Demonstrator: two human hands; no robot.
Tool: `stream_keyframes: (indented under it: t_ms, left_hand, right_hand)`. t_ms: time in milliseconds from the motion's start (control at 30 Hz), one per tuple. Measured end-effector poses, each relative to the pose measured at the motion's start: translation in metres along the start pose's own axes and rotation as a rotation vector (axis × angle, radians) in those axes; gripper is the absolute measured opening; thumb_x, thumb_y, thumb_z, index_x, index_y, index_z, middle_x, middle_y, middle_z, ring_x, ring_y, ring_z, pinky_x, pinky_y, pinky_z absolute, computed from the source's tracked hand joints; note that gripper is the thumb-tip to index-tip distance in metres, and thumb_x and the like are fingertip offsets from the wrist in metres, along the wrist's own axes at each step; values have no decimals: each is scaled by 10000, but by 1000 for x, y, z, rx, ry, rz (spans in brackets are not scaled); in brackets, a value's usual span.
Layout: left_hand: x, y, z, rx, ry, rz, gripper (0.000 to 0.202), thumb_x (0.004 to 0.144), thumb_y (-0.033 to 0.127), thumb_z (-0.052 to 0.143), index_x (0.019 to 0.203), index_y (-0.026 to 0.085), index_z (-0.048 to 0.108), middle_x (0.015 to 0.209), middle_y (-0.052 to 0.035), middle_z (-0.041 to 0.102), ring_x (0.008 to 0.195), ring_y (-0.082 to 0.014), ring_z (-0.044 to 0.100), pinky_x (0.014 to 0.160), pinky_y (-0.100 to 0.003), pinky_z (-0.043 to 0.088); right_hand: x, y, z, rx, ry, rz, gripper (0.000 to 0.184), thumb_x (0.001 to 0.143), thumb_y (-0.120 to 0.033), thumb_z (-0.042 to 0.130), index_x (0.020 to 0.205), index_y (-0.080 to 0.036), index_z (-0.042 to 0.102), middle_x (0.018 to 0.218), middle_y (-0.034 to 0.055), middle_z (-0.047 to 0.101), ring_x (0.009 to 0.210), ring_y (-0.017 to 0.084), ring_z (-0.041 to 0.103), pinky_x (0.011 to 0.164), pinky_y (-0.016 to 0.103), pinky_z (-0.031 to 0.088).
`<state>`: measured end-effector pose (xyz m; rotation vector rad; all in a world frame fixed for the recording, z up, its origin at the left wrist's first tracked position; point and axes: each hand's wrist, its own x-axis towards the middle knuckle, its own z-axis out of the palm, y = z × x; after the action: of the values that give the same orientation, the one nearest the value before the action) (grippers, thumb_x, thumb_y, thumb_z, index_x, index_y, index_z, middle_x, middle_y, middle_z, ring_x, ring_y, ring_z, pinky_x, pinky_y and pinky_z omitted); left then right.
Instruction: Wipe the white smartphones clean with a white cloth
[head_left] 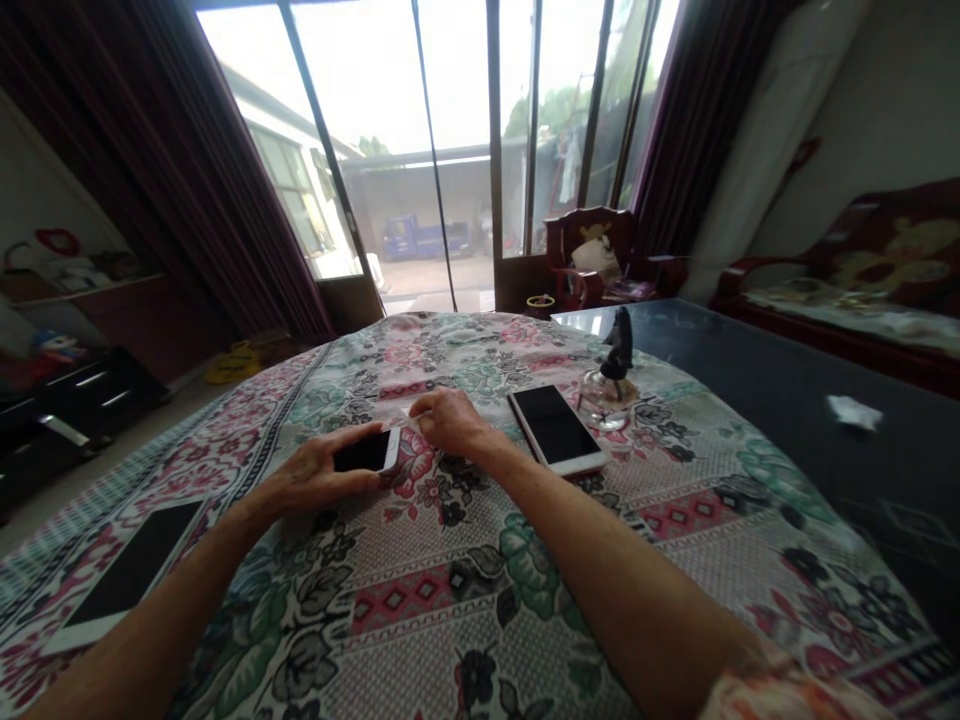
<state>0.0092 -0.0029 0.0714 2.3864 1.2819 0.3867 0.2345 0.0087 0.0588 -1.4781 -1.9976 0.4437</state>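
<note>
The left hand [315, 478] was holding a small white smartphone [367, 452] at its edges, with the black screen turned up. The right hand [450, 420] was resting on the flowered cloth [420, 600], just beside that phone and curled downward. Near the right hand lay a second white smartphone [555, 430], flat on the cloth, and its large screen was dark.

Bright daylight floods through the glass doors [390, 130], burnt out to white at the top, while the curtains [165, 170] sit in dim shade and bow with wide-lens distortion toward the frame edge.
</note>
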Motion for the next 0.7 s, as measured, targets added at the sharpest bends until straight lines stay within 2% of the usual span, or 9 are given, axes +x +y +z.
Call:
stream_keyframes:
  t_ms: [100, 267, 400, 600, 700]
  left_hand:
    - [0, -1, -3, 20, 19, -26, 652, 741, 490, 642, 1348, 279, 529, 1252, -51, 652, 1091, -293, 626, 927, -373, 480]
    - [1, -2, -6, 12, 48, -34, 687, 739, 516, 652, 1360, 254, 516, 1327, -54, 599, 1205, -285, 561, 1027, -375, 417]
    - [1, -8, -5, 6, 65, -27, 652, 737, 518, 656, 1330, 267, 549, 1306, -40, 616, 1199, -280, 569, 1003, -352, 444]
    - [1, -28, -5, 15, 67, -64, 686, 734, 534, 664, 1331, 216, 547, 1321, -79, 601, 1203, -280, 562, 1010, -347, 432]
    - [0, -29, -5, 5, 80, -78, 659, 729, 517, 664, 1315, 232, 564, 1299, -65, 620, 1180, -282, 577, 987, -349, 448]
  right_hand:
    - [1, -3, 2, 67, 23, 8, 302, 748, -114, 568, 959, -206, 763, 953, 53, 748, 876, 171, 661, 800, 245, 479]
    - [0, -7, 9, 137, 44, -40, 271, 750, -135, 569, 920, -194, 771, 881, 52, 755, 786, 149, 663, 750, 232, 472]
    - [-2, -11, 18, 171, 33, -84, 279, 739, -116, 559, 893, -195, 777, 887, 56, 756, 793, 145, 665, 742, 226, 462]
    - [-9, -24, 22, 235, -53, -51, 276, 712, -137, 564, 874, -194, 779, 834, 42, 757, 739, 139, 661, 650, 215, 445]
    - [-11, -27, 23, 230, -64, -43, 271, 708, -140, 568, 870, -194, 779, 819, 41, 757, 739, 141, 663, 642, 216, 442]
